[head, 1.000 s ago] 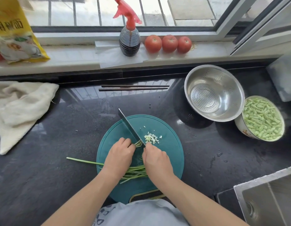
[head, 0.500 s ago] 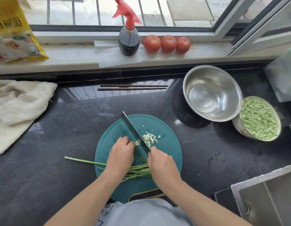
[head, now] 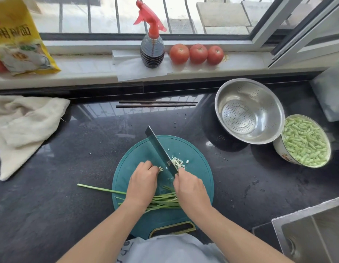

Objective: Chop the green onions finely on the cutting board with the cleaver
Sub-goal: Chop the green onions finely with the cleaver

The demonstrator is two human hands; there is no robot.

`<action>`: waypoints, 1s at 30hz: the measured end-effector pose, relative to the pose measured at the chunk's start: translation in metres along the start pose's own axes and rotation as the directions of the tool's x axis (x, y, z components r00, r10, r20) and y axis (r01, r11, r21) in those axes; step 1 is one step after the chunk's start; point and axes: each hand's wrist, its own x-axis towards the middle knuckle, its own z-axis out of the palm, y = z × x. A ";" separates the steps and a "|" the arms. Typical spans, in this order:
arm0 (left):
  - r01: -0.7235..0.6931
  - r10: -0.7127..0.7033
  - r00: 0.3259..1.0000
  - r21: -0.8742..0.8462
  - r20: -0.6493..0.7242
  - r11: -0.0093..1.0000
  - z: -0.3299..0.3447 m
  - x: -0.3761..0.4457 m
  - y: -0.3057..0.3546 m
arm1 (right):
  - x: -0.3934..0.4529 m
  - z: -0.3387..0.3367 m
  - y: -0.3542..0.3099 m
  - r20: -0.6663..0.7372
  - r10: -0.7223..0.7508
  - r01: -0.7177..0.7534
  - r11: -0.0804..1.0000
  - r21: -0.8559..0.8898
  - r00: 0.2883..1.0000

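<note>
We see the green onions (head: 164, 202) lying across the near half of the round teal cutting board (head: 199, 179), one stalk overhanging its left edge. The cleaver (head: 161, 151) slants far-left, beside a small chopped pile (head: 177, 162).

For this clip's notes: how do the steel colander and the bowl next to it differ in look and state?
The steel colander is bare perforated metal, while the bowl has a white outside with a printed mark. The colander holds nothing; the bowl is full of cut green beans. The colander looks wider than the bowl and sits farther back, nearer the windowsill. Both are round, open-topped and stand on the dark countertop, right of the cutting board, rims meeting or overlapping.
</note>
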 end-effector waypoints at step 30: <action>0.121 -0.127 0.990 -0.089 -0.065 0.989 -0.013 -0.013 -0.004 | -0.013 0.008 -0.005 0.001 -0.013 0.013 1.000 0.005 1.000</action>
